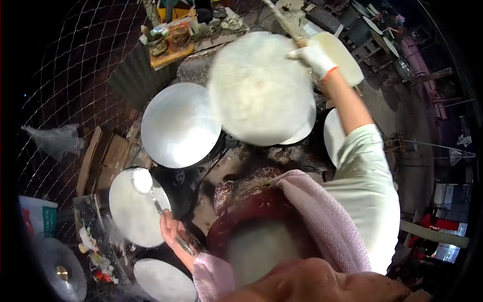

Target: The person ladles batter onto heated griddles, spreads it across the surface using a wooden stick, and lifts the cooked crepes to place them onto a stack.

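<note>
My left hand (173, 230) is closed round the handle of a metal ladle (142, 181), whose bowl is over a round pan (136, 216) with a white surface. My right hand (314, 58), in a white glove with an orange cuff edge, is closed at the edge of a large, thin, pale round sheet (259, 88), slightly blurred. A long pale stick (282, 21) meets that hand. Beneath the sheet a white rim shows. Left of the sheet lies a shiny metal lid (181, 126). Before my body is a dark red vessel (216, 234) with whitish contents.
Another white round surface (165, 282) lies at the bottom left, near a lid with a brass knob (62, 273). A pale rounded board (336, 58) is beyond my right hand. Wire mesh (75, 70) runs along the left. An orange tray (172, 54) holds small items.
</note>
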